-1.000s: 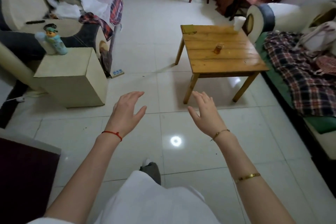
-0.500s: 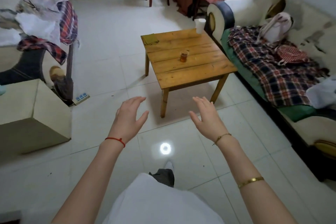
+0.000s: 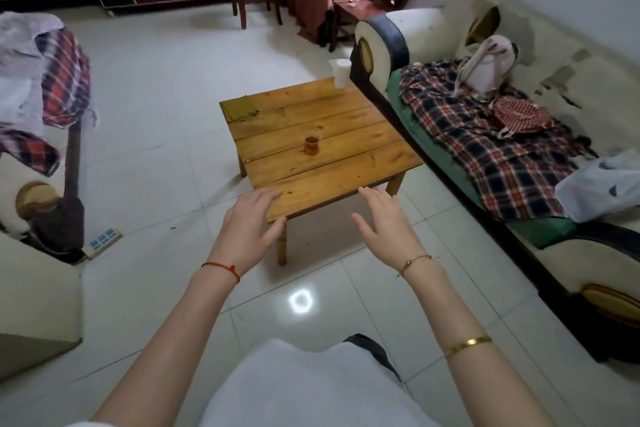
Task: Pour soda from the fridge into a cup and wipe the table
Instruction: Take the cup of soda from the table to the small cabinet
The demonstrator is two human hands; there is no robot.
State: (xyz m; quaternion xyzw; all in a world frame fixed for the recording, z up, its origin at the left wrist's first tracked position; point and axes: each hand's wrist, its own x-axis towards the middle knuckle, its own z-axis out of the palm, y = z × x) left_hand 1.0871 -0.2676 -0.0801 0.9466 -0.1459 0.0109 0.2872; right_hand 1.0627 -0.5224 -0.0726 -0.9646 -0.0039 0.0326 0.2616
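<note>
Left hand (image 3: 250, 224): empty, fingers spread and slightly curled, palm down, held in the air in front of the near edge of the table; a thin red string circles the wrist.
Right hand (image 3: 385, 222): empty as well, fingers loosely spread, palm turned inward, raised level with the left hand by the table's near right corner; thin gold bracelet at the wrist, wider gold bangle up the forearm.
Table (image 3: 349, 163): low, square, made of glossy honey-coloured wooden planks on plain square legs, standing on pale shiny floor tiles.
Cup (image 3: 312, 144): small, clear, tapered, holding amber-brown liquid; upright near the middle of the table.
Cloth (image 3: 240, 108): flat, folded, olive-yellow, lying on the table's far left corner.
White cup (image 3: 341, 72): tall, pale, at the table's far right corner; whether it rests on the table cannot be told.
Sofa (image 3: 540, 135): right of the table, cream with worn patches and a rounded arm, its seat covered by a rumpled plaid blanket.
</note>
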